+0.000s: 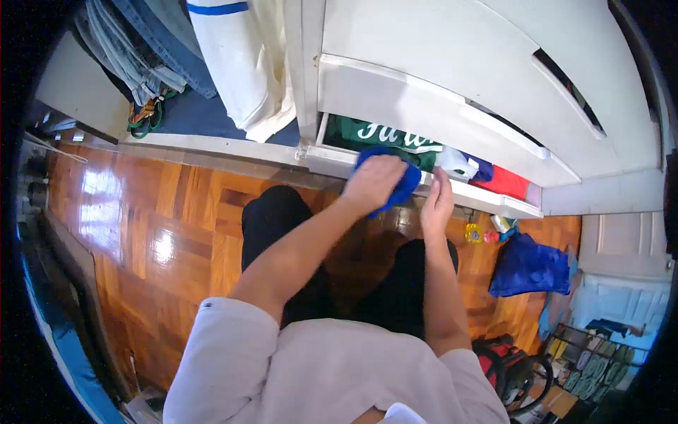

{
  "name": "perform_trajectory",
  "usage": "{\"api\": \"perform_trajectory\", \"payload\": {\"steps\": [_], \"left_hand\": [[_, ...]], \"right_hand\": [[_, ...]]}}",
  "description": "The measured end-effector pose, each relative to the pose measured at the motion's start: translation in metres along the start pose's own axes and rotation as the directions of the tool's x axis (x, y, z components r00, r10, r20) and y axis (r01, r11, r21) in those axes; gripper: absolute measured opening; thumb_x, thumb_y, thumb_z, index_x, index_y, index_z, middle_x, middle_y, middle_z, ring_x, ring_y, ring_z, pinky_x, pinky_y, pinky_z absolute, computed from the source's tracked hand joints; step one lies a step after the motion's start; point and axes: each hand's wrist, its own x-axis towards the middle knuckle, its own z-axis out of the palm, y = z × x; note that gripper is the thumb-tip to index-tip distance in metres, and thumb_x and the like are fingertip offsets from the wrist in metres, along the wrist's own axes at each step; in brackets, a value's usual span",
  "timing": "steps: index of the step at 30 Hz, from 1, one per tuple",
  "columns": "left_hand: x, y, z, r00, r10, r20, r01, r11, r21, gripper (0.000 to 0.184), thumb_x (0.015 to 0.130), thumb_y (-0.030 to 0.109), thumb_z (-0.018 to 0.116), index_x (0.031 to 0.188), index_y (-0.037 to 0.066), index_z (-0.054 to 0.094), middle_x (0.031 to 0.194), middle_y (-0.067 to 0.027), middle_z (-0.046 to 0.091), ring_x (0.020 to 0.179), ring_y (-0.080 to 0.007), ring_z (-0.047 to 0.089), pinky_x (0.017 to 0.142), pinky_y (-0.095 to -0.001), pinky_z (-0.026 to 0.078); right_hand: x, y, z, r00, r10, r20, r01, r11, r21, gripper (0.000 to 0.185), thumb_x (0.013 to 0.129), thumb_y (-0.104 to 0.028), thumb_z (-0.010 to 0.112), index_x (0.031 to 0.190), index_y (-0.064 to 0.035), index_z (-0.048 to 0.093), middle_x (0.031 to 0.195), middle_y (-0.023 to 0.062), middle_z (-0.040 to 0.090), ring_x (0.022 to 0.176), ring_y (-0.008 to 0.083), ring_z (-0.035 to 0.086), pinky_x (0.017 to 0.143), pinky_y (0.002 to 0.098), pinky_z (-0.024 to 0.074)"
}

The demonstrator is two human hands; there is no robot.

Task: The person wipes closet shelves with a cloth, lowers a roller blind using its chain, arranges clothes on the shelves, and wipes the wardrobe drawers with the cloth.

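My left hand is closed on a bright blue cloth, held just over the front edge of an open drawer. The cloth's exact kind cannot be made out, and part of it is hidden under the hand. To its right, my right hand is raised at the drawer front with its fingers stretched out and nothing visible in it. Inside the drawer lie a green garment with white lettering, a white cloth beside my right fingertips, and a red cloth farther right.
Above is another white drawer front. At upper left, jeans and a white garment with a blue stripe hang in an open compartment. A dark blue bag and a yellow bottle sit on the wooden floor.
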Motion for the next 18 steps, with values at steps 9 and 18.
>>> {"api": "perform_trajectory", "payload": {"steps": [9, 18], "left_hand": [[-0.032, -0.062, -0.094, 0.991, -0.134, -0.026, 0.136, 0.957, 0.258, 0.031, 0.073, 0.01, 0.061, 0.102, 0.003, 0.055, 0.104, -0.0135, 0.056, 0.097, -0.0314, 0.052, 0.086, -0.0418, 0.039], [0.023, 0.028, -0.003, 0.983, -0.18, 0.02, 0.171, 0.96, 0.223, 0.028, 0.073, 0.018, 0.061, 0.098, 0.006, 0.056, 0.098, -0.0108, 0.057, 0.093, -0.0284, 0.053, 0.08, -0.0401, 0.04]], "right_hand": [[-0.004, -0.008, -0.009, 0.983, -0.163, 0.087, 0.174, 0.974, -0.144, 0.03, 0.088, -0.01, 0.045, 0.117, 0.0001, 0.05, 0.119, 0.0204, 0.052, 0.111, 0.0352, 0.05, 0.095, 0.0388, 0.0389], [-0.005, -0.012, -0.006, 0.991, -0.111, 0.072, 0.116, 0.991, -0.073, 0.03, 0.087, -0.009, 0.046, 0.116, -0.0005, 0.05, 0.119, 0.0197, 0.052, 0.111, 0.0353, 0.049, 0.095, 0.0387, 0.0385]]}}
